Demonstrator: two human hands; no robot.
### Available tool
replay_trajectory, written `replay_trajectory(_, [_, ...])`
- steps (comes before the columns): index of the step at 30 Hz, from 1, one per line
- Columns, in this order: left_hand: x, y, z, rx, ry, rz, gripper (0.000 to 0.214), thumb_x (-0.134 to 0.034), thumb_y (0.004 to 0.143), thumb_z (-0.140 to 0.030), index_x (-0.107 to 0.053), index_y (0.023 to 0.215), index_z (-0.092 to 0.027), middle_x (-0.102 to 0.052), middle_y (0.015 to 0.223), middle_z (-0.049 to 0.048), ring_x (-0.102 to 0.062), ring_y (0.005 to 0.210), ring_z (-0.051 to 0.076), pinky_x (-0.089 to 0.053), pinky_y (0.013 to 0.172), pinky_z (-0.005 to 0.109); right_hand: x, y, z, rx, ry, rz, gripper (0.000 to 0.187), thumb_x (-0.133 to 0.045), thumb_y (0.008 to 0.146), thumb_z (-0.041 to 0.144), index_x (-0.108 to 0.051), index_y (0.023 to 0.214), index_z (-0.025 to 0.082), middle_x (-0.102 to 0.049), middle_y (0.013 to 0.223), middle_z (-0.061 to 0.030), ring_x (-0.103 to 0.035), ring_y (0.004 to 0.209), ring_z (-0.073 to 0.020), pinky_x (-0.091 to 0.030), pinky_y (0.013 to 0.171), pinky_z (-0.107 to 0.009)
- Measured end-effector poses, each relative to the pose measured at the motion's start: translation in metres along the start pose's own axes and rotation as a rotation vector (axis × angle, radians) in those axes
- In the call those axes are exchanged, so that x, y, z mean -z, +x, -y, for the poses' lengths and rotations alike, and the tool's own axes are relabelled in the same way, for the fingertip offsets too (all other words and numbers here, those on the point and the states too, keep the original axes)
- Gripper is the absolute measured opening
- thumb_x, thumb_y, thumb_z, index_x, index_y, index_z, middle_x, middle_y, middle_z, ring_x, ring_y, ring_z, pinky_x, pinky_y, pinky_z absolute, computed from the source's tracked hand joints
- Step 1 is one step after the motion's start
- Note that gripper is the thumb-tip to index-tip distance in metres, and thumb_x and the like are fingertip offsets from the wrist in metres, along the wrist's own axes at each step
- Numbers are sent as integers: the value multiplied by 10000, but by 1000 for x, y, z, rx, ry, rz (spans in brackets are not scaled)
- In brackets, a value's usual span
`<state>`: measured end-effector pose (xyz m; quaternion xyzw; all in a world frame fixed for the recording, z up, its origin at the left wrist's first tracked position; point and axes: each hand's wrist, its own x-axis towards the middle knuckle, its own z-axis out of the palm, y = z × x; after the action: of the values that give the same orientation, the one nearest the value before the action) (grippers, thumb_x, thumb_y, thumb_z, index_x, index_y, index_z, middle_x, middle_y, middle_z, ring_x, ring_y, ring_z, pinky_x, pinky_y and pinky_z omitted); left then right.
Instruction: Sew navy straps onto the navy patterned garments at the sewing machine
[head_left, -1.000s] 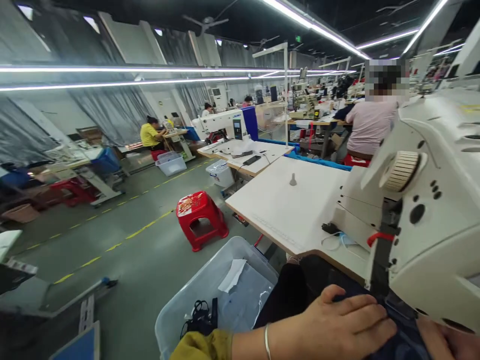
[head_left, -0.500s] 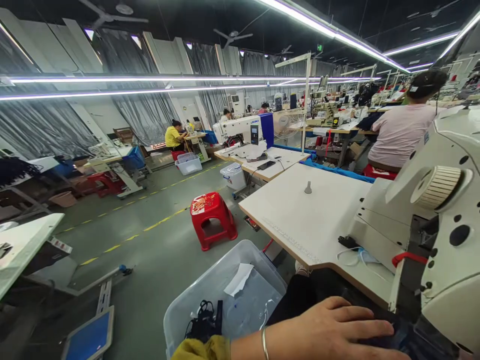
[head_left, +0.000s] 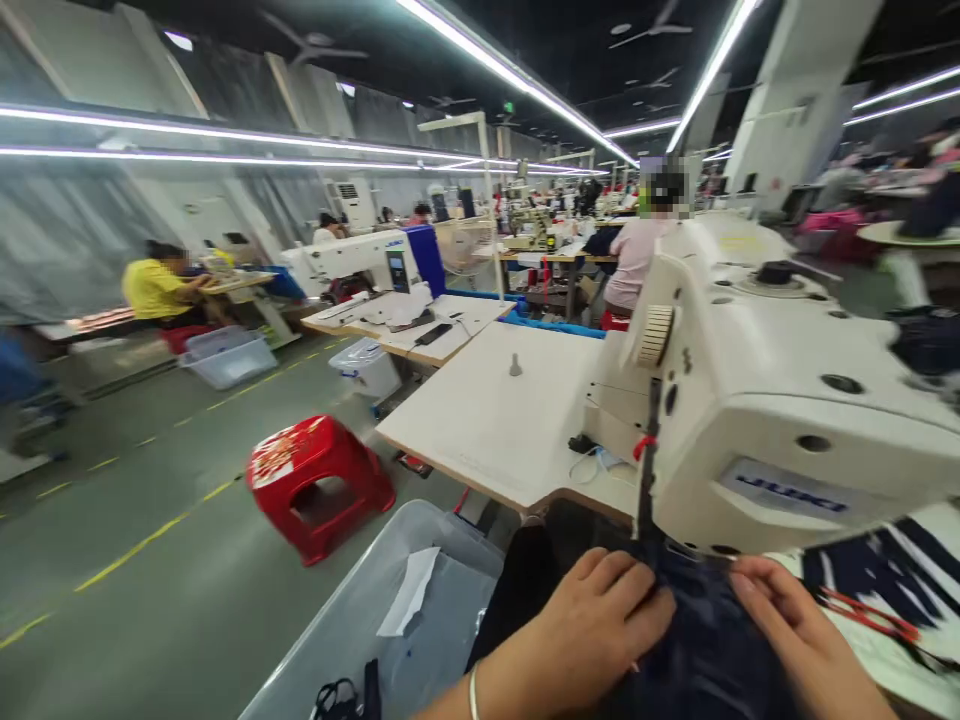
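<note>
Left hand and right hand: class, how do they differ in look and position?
The left hand has a bangle at the wrist; none shows on the right hand. The left hand is at the left of the dark cloth, the right hand at its right. Both touch it.

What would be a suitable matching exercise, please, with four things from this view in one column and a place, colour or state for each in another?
Column one
1. stool
2. paper scrap
3. left hand
4. fabric

Column two
A. inside the clear plastic bin
B. dark blue, by the sewing machine
C. red, standing on the floor
D. bangle at the wrist

Right pairs: 1-C; 2-A; 3-D; 4-B
</note>
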<state>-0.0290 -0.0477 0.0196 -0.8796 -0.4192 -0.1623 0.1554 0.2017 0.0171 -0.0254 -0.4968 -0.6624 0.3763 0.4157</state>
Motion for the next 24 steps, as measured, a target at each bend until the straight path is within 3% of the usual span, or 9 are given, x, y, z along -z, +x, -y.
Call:
replay_trajectory(4, [-10,8,6,-199,-47,-76,135,-522,953,-228,-642,961,-167,-568,1313,72,-470,1267,215,-317,1127,347,9,0,16,-11,21,176,253,-490,943,464,-575,936,226,-596,824,0,-583,756,-163,-501,708,-259])
replay_trajectory(8, [-21,9,0,-219,-47,-78,179,-568,894,-321,-620,890,-149,-482,1420,150,-393,1347,282,-334,1102,378,47,24,-4,-125,-105,-61,298,-449,946,478,-565,953,204,-579,788,1,-563,717,-171,-477,667,-285])
replay_trajectory(11, [-19,6,-9,-164,39,-134,251,-630,851,-383,-613,961,-158,-483,1415,183,-417,1325,312,-379,1021,378,88,58,-40,-245,-197,-247,238,-487,944,407,-561,926,181,-566,751,-1,-549,656,-174,-463,645,-317])
replay_trajectory(13, [-14,6,-11,-139,84,-128,388,-674,828,-386,-589,1140,-173,-501,1405,162,-431,1313,309,-387,999,367,105,82,-62,-308,-235,-334,194,-563,929,350,-568,867,166,-554,727,14,-546,652,-156,-463,663,-318])
replay_trajectory(16, [-11,12,-11,-100,40,-54,730,-653,809,-567,-471,1360,-124,-554,1353,143,-517,1208,292,-439,941,348,113,110,-82,-343,-204,-384,199,-613,925,343,-597,873,152,-595,826,4,-571,695,-134,-489,670,-303])
replay_trajectory(18, [-14,19,-11,-32,-15,-73,769,-590,819,-663,-496,1338,-102,-624,1244,129,-583,1081,277,-480,880,353,115,117,-85,-338,-133,-387,212,-606,933,351,-602,861,151,-596,813,8,-563,663,-120,-489,632,-280])
replay_trajectory(21, [-23,30,-15,93,-23,-142,462,-489,958,-509,-588,1213,-137,-671,1095,94,-624,963,243,-503,850,369,122,108,-76,-313,38,-374,283,-620,916,389,-563,764,157,-521,680,48,-474,535,-87,-425,519,-227])
replay_trajectory(24, [-26,38,-20,91,-20,-166,358,-334,1036,-309,-623,1123,-116,-671,1050,94,-636,956,226,-519,839,357,123,83,-52,-264,277,-347,456,-713,747,595,-495,741,195,-447,636,73,-397,497,-71,-320,435,-185])
